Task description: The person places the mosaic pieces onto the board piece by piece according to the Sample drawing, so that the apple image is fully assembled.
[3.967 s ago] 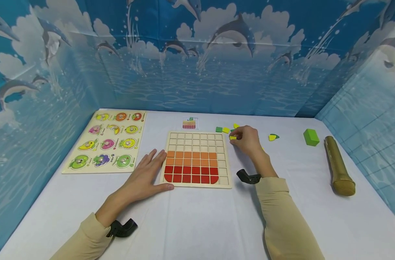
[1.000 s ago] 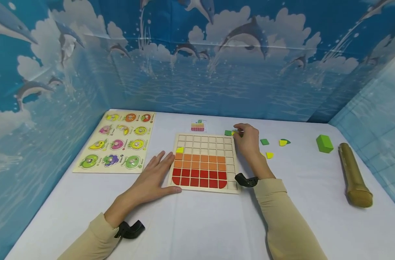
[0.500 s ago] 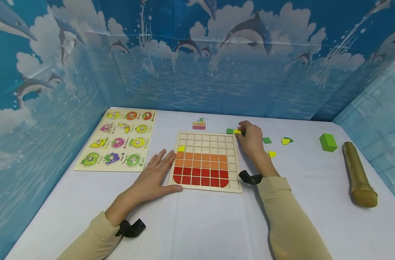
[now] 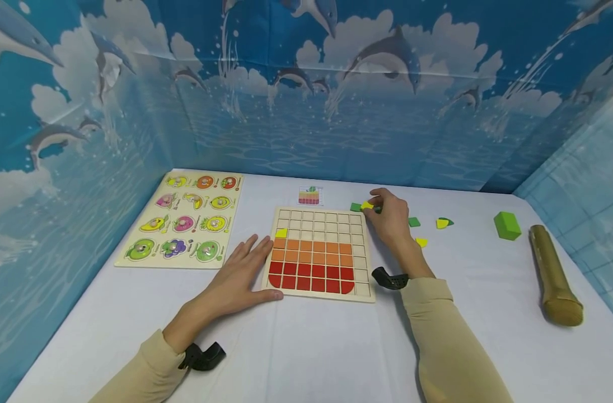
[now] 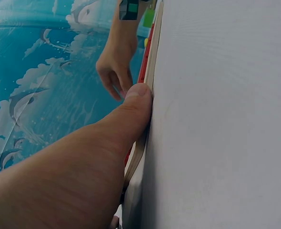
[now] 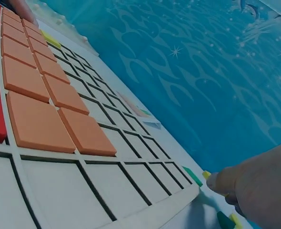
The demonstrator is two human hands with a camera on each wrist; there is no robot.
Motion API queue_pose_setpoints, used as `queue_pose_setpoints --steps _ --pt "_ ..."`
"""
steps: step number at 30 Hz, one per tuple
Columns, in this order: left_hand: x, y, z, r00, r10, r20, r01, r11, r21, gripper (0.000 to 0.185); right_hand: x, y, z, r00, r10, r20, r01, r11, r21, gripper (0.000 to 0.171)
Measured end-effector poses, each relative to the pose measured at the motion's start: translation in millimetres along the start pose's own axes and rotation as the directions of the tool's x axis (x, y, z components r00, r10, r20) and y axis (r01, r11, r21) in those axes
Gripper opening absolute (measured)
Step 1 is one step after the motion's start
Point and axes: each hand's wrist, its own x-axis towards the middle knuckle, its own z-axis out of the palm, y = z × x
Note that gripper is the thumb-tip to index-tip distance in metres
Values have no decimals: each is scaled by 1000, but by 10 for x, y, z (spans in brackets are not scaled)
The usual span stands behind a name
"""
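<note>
While the left hand (image 4: 235, 277) lies flat and relaxed on the bench (image 4: 311, 347), thumb pressed to the near left edge of the grid board (image 4: 320, 254) and holding nothing, the board itself carries two red rows, two orange rows and one yellow tile (image 4: 281, 233) at the left of the next row up, with the remaining cells bare. Just past the board's far right corner, the right hand (image 4: 389, 215) has its grip curled, fingertips pinching a small yellow piece (image 4: 368, 206) that sits next to a green piece (image 4: 355, 207); from the right wrist view the pinch looks shallow, though how firmly it holds cannot be told. A thin tile taken by its edges could slip or flip as it is lifted, and the neighbouring green piece could be nudged away. More loose pieces (image 4: 421, 242) lie to the right of that hand. Farther right sit a green block (image 4: 506, 225) and a gold cylinder (image 4: 553, 274); at the far left lies a fruit puzzle (image 4: 185, 218), and beyond the board a small pattern card (image 4: 310, 196).
</note>
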Motion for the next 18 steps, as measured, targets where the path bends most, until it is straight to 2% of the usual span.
queue_pose_setpoints --steps 7,14,18 --pt "-2 -3 8 1000 -2 -5 2 1000 1 115 -11 -143 19 996 -83 22 80 993 82 40" --pt "-10 1 14 1000 0 -5 0 1000 -3 115 -94 -371 106 981 -151 120 130 978 164 39" --pt "-4 0 22 1000 4 -7 -4 1000 6 115 -144 -504 168 968 -181 173 151 973 174 38"
